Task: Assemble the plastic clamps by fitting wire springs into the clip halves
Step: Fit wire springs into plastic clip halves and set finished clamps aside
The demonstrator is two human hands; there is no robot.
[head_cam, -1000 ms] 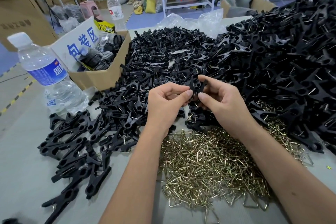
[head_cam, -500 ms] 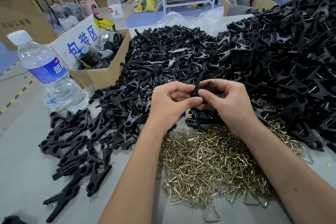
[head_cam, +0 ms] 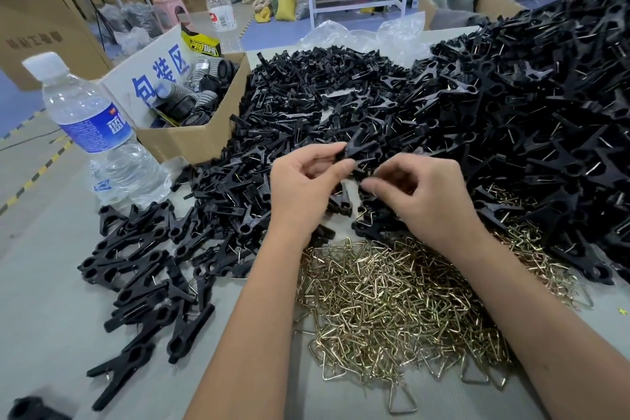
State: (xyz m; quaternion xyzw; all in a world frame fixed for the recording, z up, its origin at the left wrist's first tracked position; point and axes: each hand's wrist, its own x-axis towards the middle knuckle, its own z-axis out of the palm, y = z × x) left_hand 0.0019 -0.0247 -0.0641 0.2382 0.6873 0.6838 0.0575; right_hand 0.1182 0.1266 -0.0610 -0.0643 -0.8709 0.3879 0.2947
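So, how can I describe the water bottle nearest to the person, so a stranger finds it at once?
Start at the open cardboard box left of the black clip pile. The water bottle stands just left of it, at the table's edge. Unlike the red-labelled bottle behind the box, its label is blue.

1. The heap of brass-coloured triangular wire springs (head_cam: 402,303) lies nearest the person, on the grey table (head_cam: 41,317).
2. The mound of black plastic clip halves (head_cam: 511,119) lies behind and right of it.
3. The open brown cardboard box (head_cam: 191,143) stands left of the mound.
4. The clear plastic water bottle (head_cam: 99,133) stands left of the box.
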